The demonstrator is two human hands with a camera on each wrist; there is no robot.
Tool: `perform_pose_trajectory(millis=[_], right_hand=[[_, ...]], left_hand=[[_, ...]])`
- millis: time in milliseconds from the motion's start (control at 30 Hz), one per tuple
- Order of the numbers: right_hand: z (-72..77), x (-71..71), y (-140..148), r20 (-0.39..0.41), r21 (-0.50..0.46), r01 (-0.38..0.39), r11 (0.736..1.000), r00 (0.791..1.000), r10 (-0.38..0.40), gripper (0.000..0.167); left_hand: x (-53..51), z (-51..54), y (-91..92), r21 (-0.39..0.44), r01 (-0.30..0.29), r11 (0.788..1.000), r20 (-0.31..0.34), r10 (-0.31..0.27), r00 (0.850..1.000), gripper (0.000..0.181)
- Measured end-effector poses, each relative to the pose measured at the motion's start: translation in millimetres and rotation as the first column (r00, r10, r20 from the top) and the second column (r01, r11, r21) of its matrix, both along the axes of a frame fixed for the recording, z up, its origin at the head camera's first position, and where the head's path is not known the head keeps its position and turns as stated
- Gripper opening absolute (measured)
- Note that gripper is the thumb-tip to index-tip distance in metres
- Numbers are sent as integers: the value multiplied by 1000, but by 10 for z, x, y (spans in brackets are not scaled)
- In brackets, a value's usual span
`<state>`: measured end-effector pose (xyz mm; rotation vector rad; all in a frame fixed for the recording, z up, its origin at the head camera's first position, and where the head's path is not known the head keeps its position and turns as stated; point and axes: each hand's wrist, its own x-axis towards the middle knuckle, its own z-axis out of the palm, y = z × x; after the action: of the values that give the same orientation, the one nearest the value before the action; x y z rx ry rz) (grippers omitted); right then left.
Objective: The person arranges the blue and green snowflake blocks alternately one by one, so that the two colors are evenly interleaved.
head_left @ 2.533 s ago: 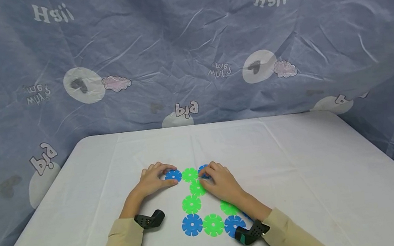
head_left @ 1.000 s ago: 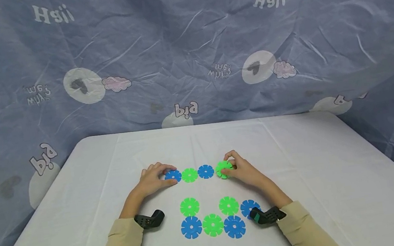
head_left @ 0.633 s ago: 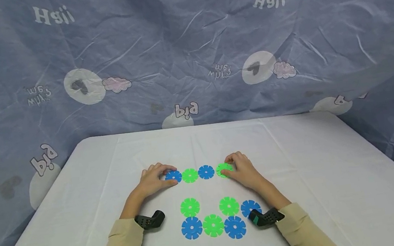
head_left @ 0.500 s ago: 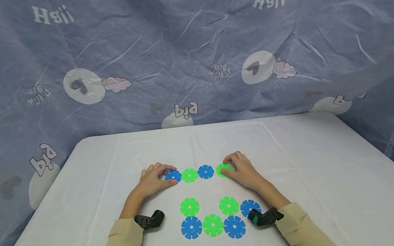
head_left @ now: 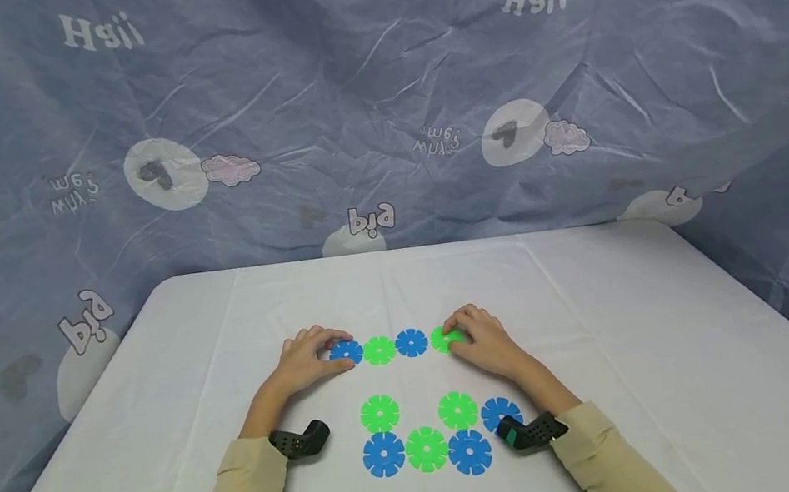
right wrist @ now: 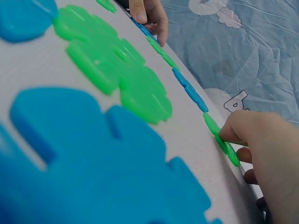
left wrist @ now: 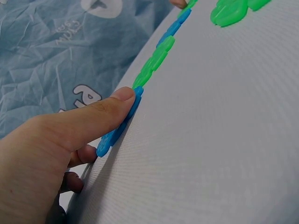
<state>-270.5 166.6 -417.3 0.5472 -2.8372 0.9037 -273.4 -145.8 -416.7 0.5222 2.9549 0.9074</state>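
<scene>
Flat, notched snowflake discs lie in a row across the white table. At its left end my left hand [head_left: 306, 361] grips a blue snowflake disc [left wrist: 122, 122] between thumb and fingers. To the right of it come a green disc [head_left: 380, 350] and another blue disc [head_left: 411, 343]. My right hand [head_left: 486, 344] holds the green snowflake disc [right wrist: 218, 135] at the right end, its thumb on the near edge and the fingertips at the far side. A narrow gap parts this disc from its blue neighbour in the head view. Both held discs are partly covered by the hands.
Nearer the person lie more discs: two green ones [head_left: 379, 414] [head_left: 458, 410], a blue [head_left: 383, 454], a green [head_left: 426, 449], a blue [head_left: 470, 452], and another blue [head_left: 499, 412] partly behind the right wrist camera [head_left: 532, 433]. A printed blue cloth [head_left: 376, 114] hangs behind the table [head_left: 604, 334].
The right hand has left the row's second blue disc and carried a green disc to the right end. That disc has since come down flat and shifted slightly left. The left hand has stayed put.
</scene>
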Motion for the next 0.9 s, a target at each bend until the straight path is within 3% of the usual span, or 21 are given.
perform_pose_trajectory(millis=[900], right_hand=[[-18, 2, 15, -26, -11, -29, 1000, 999, 28, 14]], left_hand=[[13, 8, 3, 21, 4, 1000, 7, -4, 1000, 48]])
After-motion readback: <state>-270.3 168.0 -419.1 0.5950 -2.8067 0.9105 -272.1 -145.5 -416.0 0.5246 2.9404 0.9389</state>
